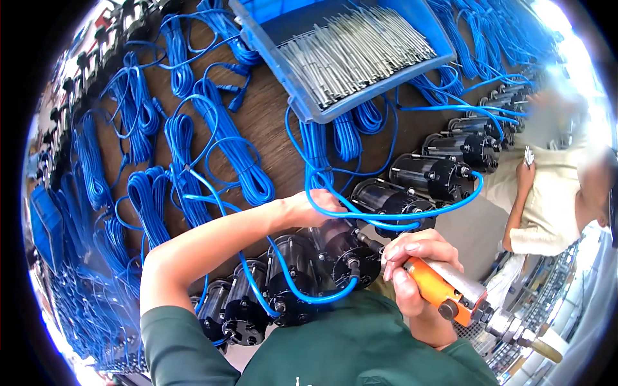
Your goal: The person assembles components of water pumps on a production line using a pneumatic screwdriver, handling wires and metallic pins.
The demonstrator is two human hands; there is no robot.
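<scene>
green shirt (322,341) nearest, right fingers (430,249) wrap an orange tool (434,291) slanting lengthwise, tail lower right; left fingers (327,201), hold unclear.

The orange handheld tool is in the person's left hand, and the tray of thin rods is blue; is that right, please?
Not quite: the head view shows the orange handheld tool in the right hand. The tray of thin rods is indeed blue.

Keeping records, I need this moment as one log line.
left hand: at black-capped cylinder; right hand: gripping orange pneumatic driver; nearby: blue cable coils
</scene>
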